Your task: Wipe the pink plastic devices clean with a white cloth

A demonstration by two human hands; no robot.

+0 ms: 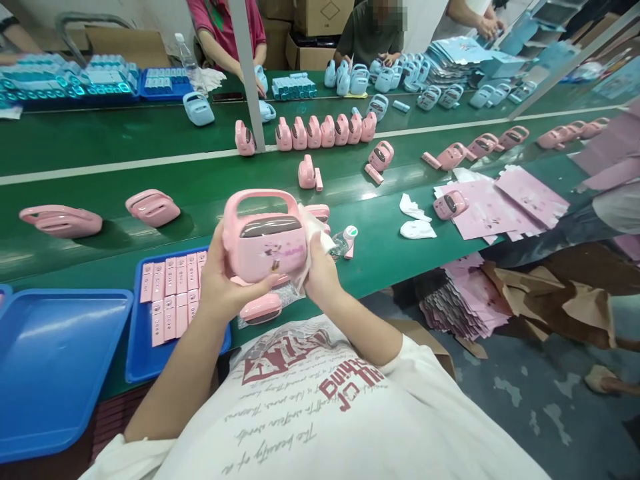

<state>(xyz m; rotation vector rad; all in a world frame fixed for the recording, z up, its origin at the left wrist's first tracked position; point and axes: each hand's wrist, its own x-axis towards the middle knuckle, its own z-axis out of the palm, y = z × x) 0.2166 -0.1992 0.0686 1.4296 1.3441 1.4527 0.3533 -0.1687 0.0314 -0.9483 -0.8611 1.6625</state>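
Observation:
A pink handled device (270, 247) with a dark window and a small printed figure is held upright in front of me. My left hand (225, 287) grips its left side, with the thumb across the lower front. In my right hand (321, 270) is a white cloth (306, 257), pressed against the device's right side. Under the held device, another pink device (261, 309) lies near the table edge beside clear plastic wrap. A clear bottle (344, 241) with a white and green cap is just right of my right hand.
A blue tray (131, 347) holds several pink boxes, with a blue tray (55, 367) at far left. Pink devices (313, 132) line the green table. Pink sheets (483, 207) lie right. Several people work opposite among blue devices.

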